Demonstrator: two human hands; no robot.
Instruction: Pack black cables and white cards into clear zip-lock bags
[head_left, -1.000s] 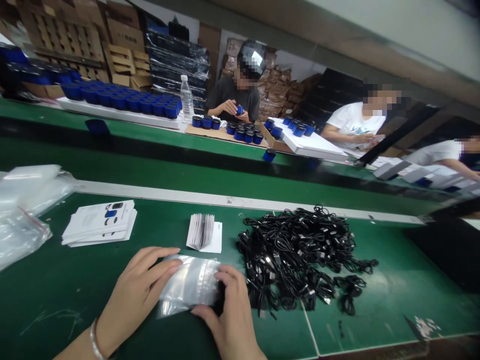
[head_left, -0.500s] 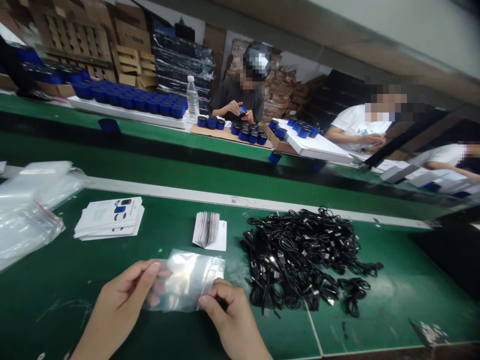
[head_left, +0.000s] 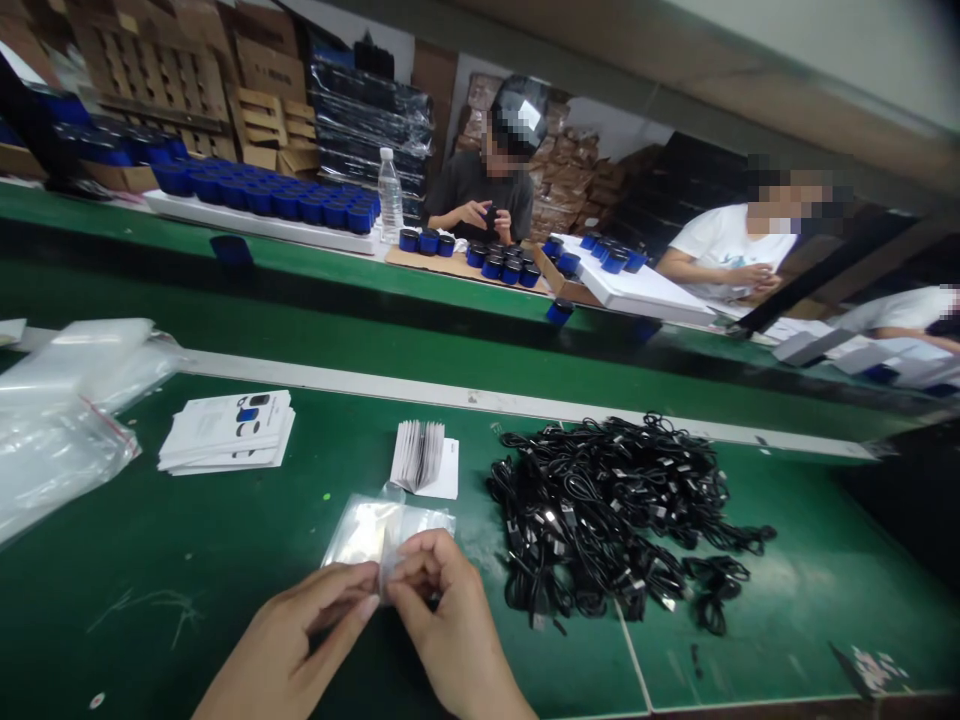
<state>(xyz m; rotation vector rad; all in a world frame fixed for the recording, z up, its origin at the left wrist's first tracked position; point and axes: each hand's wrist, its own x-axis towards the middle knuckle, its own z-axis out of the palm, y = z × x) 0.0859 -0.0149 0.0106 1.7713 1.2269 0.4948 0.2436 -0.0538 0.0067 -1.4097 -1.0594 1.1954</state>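
Clear plastic bags point(head_left: 364, 530), thin and glossy, over the green worktop point(head_left: 570, 665), near its front edge; left hand point(head_left: 300, 625) and right hand point(head_left: 446, 610) close together, the fingers of each pinching the plastic between them. Beyond: one fanned stack of white leaflets point(head_left: 420, 458). To the right: one heap of black cables point(head_left: 611, 505). To the left: white printed cards point(head_left: 225, 432), stacked unevenly.

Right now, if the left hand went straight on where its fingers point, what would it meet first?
Beyond the clear bag it pinches, the left hand would probably meet the right hand first, at its fingertips; any gap in depth is hard to judge.
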